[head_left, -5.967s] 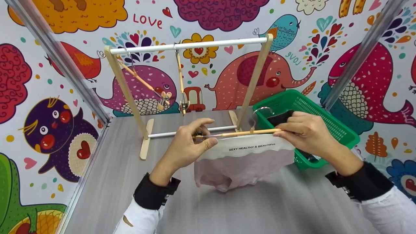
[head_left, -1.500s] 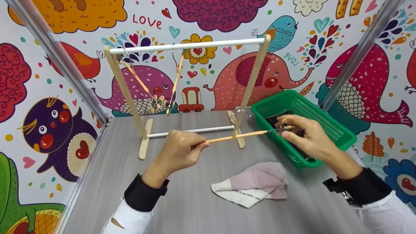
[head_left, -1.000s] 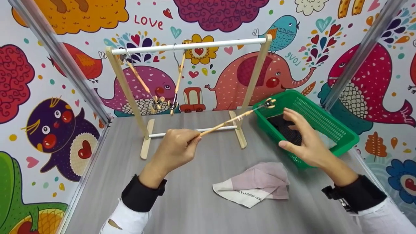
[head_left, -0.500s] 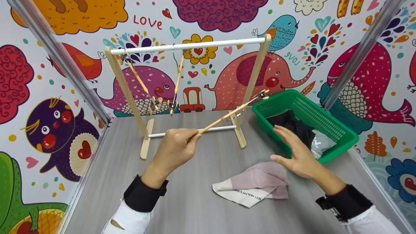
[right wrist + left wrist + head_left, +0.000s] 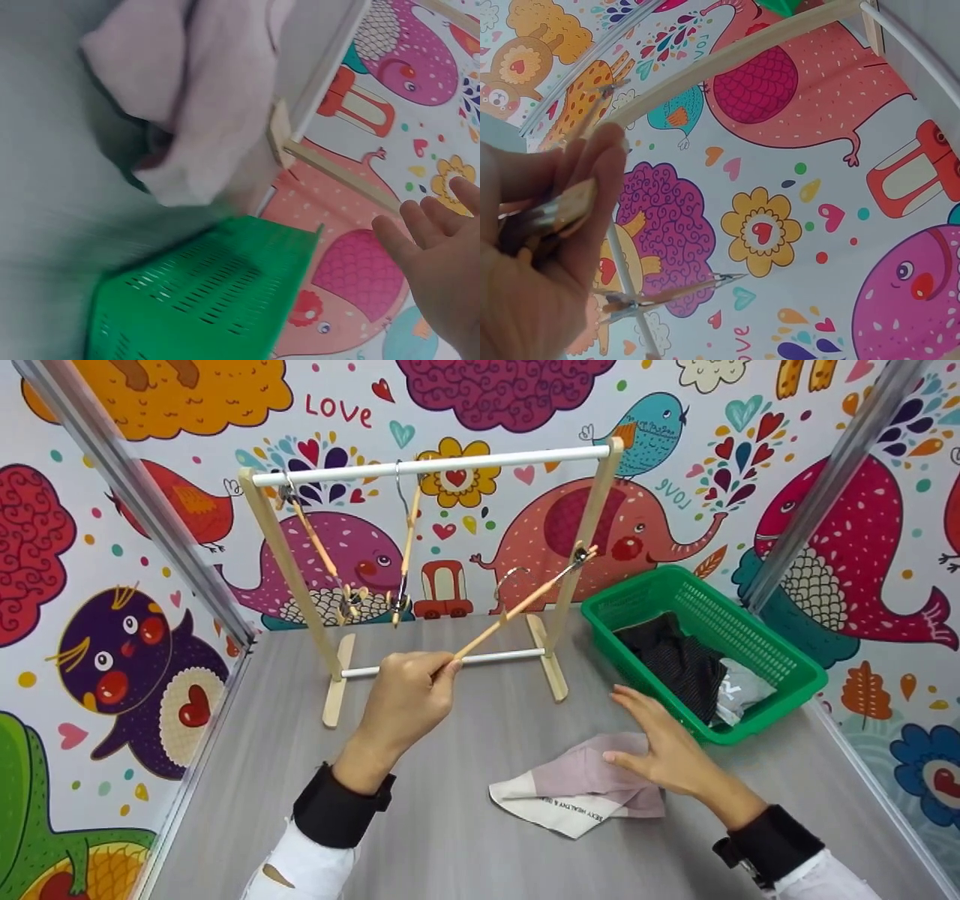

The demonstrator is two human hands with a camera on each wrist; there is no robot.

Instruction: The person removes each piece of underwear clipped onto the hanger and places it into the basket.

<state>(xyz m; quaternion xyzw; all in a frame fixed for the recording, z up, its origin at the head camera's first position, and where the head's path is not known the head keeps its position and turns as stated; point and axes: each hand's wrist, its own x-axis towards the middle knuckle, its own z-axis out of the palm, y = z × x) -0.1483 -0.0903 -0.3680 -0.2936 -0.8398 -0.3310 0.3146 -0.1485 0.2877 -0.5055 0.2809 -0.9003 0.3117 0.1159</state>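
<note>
In the head view my left hand [image 5: 409, 701] grips one end of a wooden clip hanger [image 5: 501, 622]. The hanger slants up to the right, with its metal hook upward and a clip [image 5: 582, 555] at the far end. A clip [image 5: 562, 214] shows within the curled left hand in the left wrist view. My right hand [image 5: 664, 750] holds nothing; its fingers are spread and fairly straight over the right side of a pair of pink underwear [image 5: 592, 772]. The underwear lies crumpled on the table, its white printed waistband folded over. Whether the right hand touches it cannot be told.
A small rack [image 5: 442, 463] stands at the back, with two more clip hangers [image 5: 319, 540] on its white bar. Right of it sits a green basket [image 5: 784, 701] holding dark cloth [image 5: 679, 660] and grey cloth [image 5: 739, 690]. Patterned walls enclose the table.
The underwear, at the hanger six seconds ago, now lies on the table. My right hand let go of the hanger's clip end and moved down-left; the left tilted the hanger upward.
</note>
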